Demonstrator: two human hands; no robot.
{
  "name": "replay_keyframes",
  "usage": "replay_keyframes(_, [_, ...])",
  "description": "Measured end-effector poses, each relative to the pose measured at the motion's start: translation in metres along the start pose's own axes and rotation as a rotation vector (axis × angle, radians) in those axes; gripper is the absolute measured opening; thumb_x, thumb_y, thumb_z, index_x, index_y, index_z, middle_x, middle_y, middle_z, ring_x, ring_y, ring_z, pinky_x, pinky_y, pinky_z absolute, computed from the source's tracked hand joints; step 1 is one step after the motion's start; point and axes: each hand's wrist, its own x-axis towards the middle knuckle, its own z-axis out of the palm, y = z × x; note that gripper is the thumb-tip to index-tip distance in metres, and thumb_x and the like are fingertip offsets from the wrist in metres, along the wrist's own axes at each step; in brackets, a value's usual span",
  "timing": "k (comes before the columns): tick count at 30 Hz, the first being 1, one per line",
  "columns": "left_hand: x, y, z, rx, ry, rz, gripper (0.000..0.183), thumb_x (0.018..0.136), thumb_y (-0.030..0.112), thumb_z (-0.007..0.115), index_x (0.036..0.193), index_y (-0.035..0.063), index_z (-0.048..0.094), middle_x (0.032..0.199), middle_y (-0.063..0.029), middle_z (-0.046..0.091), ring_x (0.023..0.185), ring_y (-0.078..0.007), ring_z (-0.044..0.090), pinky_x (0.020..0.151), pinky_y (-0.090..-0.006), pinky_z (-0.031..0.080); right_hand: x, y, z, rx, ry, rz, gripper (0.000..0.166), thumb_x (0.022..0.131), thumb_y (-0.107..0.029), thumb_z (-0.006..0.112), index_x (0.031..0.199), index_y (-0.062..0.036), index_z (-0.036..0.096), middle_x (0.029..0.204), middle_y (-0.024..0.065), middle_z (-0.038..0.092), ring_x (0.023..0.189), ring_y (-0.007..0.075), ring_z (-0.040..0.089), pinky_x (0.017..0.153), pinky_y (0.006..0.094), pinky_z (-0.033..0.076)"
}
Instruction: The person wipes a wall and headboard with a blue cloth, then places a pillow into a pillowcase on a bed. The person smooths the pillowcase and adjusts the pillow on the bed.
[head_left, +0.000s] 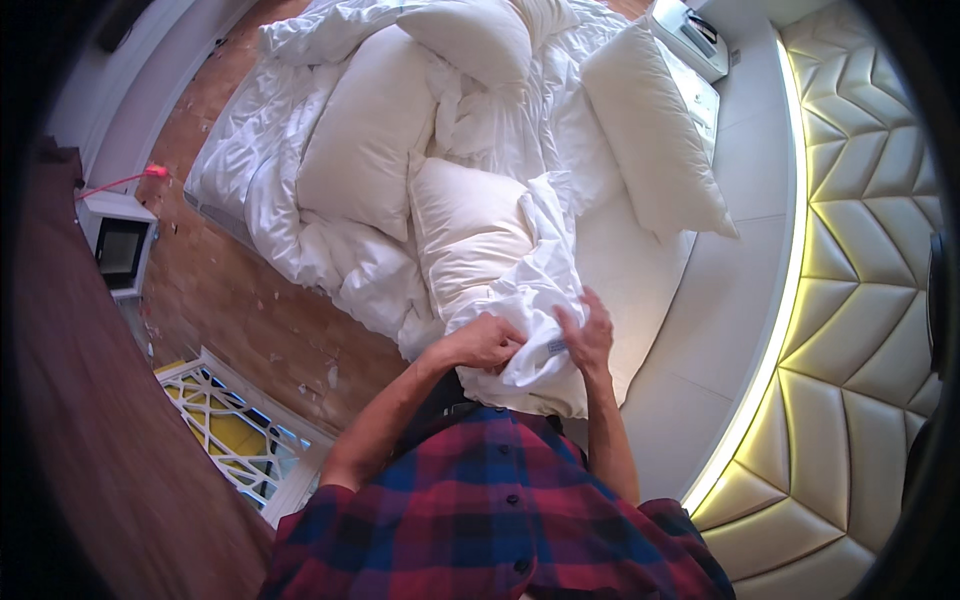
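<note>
A cream pillow (472, 225) lies on the near part of the bed, its lower end partly covered by a bunched white pillowcase (544, 289). My left hand (484, 343) is closed on a fold of that white cloth, at its near left side. At the cloth's right side, my right hand (589, 334) has its fingers spread and looks slightly blurred; whether it touches the cloth is hard to tell. A small label with writing shows on the cloth between the hands.
More pillows lie beyond, one large (367, 135) on a rumpled white duvet (277, 187), another at the right (649, 127). A padded headboard (847, 322) with a light strip runs along the right. A white cabinet (116, 202) stands left on the wooden floor (225, 300), which has scattered scraps.
</note>
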Motion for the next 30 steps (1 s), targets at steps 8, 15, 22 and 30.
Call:
replay_keyframes(8, [0.038,-0.005,-0.047,0.312,0.924,-0.044,0.029,0.081,0.024,0.066,0.103,0.0053,0.069,0.073,-0.0129,0.069,0.064,-0.0238,0.068,0.065,-0.0371,0.054,0.019,0.010,-0.006,0.478,-0.123,0.188,0.021,0.086,-0.004,0.060,0.104,-0.0003,0.069,0.083,0.0060,0.070,0.078,0.0097,0.061,0.072,0.0257,0.050])
replay_keyframes(15, [0.095,-0.008,-0.050,0.033,0.391,0.191,0.070,0.075,0.029,0.072,0.135,0.0021,0.049,0.122,-0.0178,0.062,0.107,-0.0292,0.063,0.094,-0.0360,0.049,0.069,-0.056,-0.057,0.797,-0.092,0.077,0.022,0.091,0.000,0.054,0.108,0.0012,0.068,0.090,0.0043,0.068,0.083,0.0112,0.060,0.077,0.0245,0.048])
replay_keyframes(22, [0.099,0.026,-0.025,0.339,0.688,0.016,0.064,0.077,0.038,0.068,0.130,0.0066,0.054,0.098,-0.0194,0.069,0.087,-0.0364,0.068,0.082,-0.0426,0.053,0.081,-0.099,-0.082,0.851,-0.030,-0.097,0.022,0.092,-0.001,0.054,0.107,0.0006,0.069,0.095,0.0043,0.063,0.088,0.0110,0.056,0.079,0.0224,0.042])
replay_keyframes(30, [0.084,0.023,-0.036,0.406,0.891,-0.049,0.026,0.084,0.023,0.056,0.100,0.0067,0.068,0.078,-0.0211,0.067,0.080,-0.0407,0.066,0.074,-0.0491,0.052,0.078,-0.090,-0.105,0.801,0.196,-0.191,0.025,0.087,0.007,0.053,0.105,0.0003,0.069,0.092,0.0048,0.061,0.085,0.0117,0.055,0.078,0.0221,0.042])
